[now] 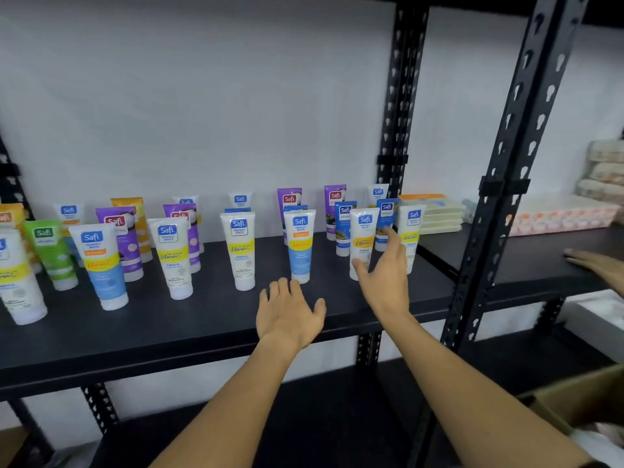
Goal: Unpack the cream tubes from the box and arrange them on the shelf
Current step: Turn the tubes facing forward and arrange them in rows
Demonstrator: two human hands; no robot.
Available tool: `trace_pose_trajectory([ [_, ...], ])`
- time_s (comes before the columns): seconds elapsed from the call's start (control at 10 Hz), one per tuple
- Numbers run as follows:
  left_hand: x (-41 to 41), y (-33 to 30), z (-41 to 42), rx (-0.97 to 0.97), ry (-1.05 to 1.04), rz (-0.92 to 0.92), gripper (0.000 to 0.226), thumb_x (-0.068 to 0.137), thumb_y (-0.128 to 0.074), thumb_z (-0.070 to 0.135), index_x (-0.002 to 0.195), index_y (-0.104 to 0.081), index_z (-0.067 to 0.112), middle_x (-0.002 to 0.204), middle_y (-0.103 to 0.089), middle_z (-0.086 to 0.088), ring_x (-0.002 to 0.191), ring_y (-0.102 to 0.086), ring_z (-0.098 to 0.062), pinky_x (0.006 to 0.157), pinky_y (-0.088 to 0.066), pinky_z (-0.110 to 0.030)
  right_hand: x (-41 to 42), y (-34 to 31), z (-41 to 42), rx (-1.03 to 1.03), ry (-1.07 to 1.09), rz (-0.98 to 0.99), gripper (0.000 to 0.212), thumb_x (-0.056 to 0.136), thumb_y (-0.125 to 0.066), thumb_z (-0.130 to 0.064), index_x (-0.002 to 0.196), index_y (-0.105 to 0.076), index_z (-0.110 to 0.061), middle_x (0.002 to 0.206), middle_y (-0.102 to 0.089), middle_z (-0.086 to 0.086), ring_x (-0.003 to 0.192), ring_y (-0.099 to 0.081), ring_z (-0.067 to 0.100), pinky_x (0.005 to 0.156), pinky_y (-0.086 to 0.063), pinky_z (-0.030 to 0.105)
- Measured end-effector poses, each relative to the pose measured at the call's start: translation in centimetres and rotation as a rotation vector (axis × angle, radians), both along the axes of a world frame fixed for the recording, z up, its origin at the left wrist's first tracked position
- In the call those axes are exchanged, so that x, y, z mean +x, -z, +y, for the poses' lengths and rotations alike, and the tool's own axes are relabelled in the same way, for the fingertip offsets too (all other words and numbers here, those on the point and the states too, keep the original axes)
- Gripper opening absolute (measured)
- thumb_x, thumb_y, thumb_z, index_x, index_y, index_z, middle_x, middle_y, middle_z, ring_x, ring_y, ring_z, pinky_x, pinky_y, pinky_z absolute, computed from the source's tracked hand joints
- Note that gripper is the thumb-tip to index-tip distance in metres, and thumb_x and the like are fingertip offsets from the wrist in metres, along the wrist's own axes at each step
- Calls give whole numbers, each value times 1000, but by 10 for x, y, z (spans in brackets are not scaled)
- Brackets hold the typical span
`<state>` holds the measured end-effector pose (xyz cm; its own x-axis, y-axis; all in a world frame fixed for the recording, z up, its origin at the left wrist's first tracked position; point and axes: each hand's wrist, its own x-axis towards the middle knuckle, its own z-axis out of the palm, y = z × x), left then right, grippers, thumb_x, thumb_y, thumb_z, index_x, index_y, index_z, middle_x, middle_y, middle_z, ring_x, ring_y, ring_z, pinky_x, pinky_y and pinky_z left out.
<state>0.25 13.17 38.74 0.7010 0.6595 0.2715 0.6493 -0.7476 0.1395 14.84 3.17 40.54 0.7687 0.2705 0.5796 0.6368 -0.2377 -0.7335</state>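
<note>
Two bare forearms reach up from the bottom edge toward a black metal shelf [209, 319] lined with standing cream tubes. The left hand [287, 315] hovers flat over the shelf's front edge, fingers spread and relaxed, holding nothing. The right hand [385, 275] is raised on edge with straight fingers and thumb apart, its fingertips just beside a white tube with a yellow Vitamin C band [362, 243] and a blue-labelled tube [386, 221] behind it; it grips neither. Just ahead of the left hand stands a white-and-blue tube with an orange band [300, 246], cap down. Further left are more white, purple, green and orange tubes, all upright on their caps in loose rows, among them a green tube [50, 253] and a purple tube [123, 241]. Right of the black perforated upright [499, 184], a neighbouring shelf carries a stack of pale flat packs [435, 214], and another person's hand [597, 265] rests there. A brown cardboard box [574, 400] shows at the lower right corner.
</note>
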Motion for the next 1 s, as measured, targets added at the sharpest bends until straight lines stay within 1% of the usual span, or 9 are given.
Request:
trace_pose_trajectory([
  [0.1,1,0,0,-15,-5,8,71,96,-26,58,146,-33,9,153,-34,-12,142,-27,-27,120,-19,-44,2,3,7,-2,-35,32,83,81,-79,-16,146,-27,-24,143,-44,4,131,-46,21,100,-50,47],
  [0.2,2,0,0,-13,-9,16,72,95,-26,59,146,-33,9,154,-33,-13,143,-26,-28,120,-18,-45,3,3,11,-15,-62,72,83,81,-77,-12,144,-25,-28,140,-49,4,124,-54,22,96,-53,48],
  [0.3,3,3,0,-6,-7,14,71,95,-26,59,145,-35,10,152,-35,-11,142,-28,-27,119,-19,-45,4,5,12,-59,-13,46,80,84,-74,-10,143,-25,-30,138,-54,3,119,-60,24,89,-56,48],
  [0.4,3,3,1,-5,-6,17,71,95,-25,59,145,-35,10,152,-35,-10,142,-28,-26,119,-20,-45,3,5,12,-76,25,44,75,86,-72,-9,143,-26,-30,137,-57,3,117,-62,26,88,-56,46],
  [0.7,4,2,-1,-14,-9,33,69,96,-26,58,145,-35,11,152,-36,-10,143,-29,-26,119,-21,-45,8,4,16,-77,4,85,72,87,-71,-7,141,-29,-28,137,-58,4,120,-61,26,90,-55,45],
  [1.0,3,1,-1,-10,-9,35,68,96,-26,58,144,-37,11,150,-39,-9,140,-32,-25,118,-23,-44,7,5,16,-100,27,86,73,87,-72,-9,142,-28,-29,138,-57,4,121,-60,26,93,-55,46],
])
